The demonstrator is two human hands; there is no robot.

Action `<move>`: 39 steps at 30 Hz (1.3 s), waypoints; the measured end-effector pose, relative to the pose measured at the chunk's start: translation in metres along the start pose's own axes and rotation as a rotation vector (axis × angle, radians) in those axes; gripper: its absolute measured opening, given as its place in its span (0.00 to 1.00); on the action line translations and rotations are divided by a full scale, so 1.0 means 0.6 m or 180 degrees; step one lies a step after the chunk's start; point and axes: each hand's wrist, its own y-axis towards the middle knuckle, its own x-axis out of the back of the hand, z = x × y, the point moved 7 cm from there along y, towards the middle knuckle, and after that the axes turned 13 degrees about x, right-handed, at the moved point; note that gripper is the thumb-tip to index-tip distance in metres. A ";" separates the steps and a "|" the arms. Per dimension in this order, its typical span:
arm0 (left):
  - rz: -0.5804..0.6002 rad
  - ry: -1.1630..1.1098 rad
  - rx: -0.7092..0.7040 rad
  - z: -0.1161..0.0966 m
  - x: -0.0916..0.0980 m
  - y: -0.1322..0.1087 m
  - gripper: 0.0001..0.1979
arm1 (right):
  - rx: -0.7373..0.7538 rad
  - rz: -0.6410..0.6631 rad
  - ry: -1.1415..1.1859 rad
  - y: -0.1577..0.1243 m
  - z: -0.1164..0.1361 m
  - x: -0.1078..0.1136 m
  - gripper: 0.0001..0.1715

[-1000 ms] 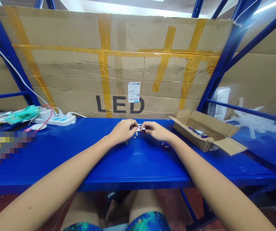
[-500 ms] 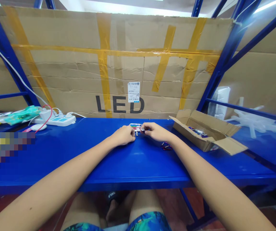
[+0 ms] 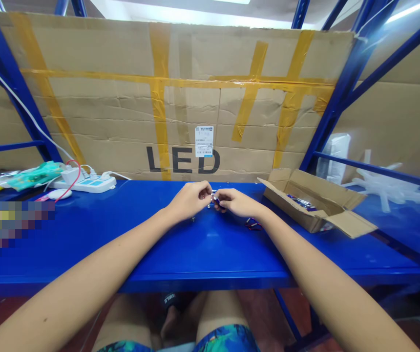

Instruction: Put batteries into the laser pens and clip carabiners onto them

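Observation:
My left hand is closed, its fingertips pinched together close beside my right hand. What it holds, if anything, is hidden. My right hand grips a small dark-blue piece with a shiny metal end. Behind the fingers, part of a row of shiny metal pieces shows, mostly covered by my hands. Tiny metal bits lie on the blue tabletop below my fingertips, with another metal bit under my left hand. Red and dark carabiner-like clips rest by my right wrist.
An open cardboard box with shiny metal pieces stands at the right. A white power strip with plugs and cables sits at the left. A large taped carton walls off the back, between blue rack posts.
My left hand has moved up and right, close to my right fingertips, and now covers most of the coloured row. A small metal bit shows where it was. My right hand has barely moved.

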 end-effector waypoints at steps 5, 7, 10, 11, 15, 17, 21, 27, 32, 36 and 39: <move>0.0157 0.0224 -0.0316 -0.016 -0.010 -0.008 0.07 | 0.0098 -0.0047 0.0206 0.001 0.007 -0.001 0.08; 0.0194 0.0342 -0.0320 -0.019 -0.010 -0.009 0.08 | 0.0140 -0.0055 0.0168 0.001 0.006 0.000 0.07; 0.0244 0.0602 -0.0166 -0.016 0.002 -0.006 0.09 | 0.0158 -0.0065 0.0042 0.001 0.007 0.003 0.08; 0.0309 0.0692 -0.0083 -0.013 0.008 -0.004 0.09 | 0.0150 -0.0073 0.0012 0.001 0.008 0.004 0.08; 0.1192 0.0705 0.0211 0.007 0.023 -0.005 0.08 | 0.0086 -0.0099 0.0033 0.002 0.013 0.004 0.08; 0.1719 0.0679 0.0381 0.018 0.024 -0.013 0.07 | 0.0029 -0.0103 0.0136 0.002 0.012 0.002 0.08; 0.2206 0.0810 0.0539 0.031 0.015 -0.026 0.07 | -0.0044 -0.0150 0.0337 0.003 0.005 0.000 0.08; 0.2175 0.0974 0.0441 0.021 -0.006 -0.030 0.07 | -0.0251 -0.0194 0.0475 -0.001 0.004 -0.002 0.08; 0.1886 0.1008 0.0581 0.024 -0.008 -0.026 0.05 | -0.0301 -0.0289 0.0615 0.000 -0.006 -0.001 0.10; 0.0982 0.0395 0.0496 0.017 0.005 -0.005 0.04 | -0.0117 -0.0286 0.0198 0.003 0.000 0.007 0.09; 0.0294 -0.0309 0.0499 0.011 0.015 0.003 0.06 | 0.0098 -0.0237 -0.0217 0.003 0.020 0.009 0.07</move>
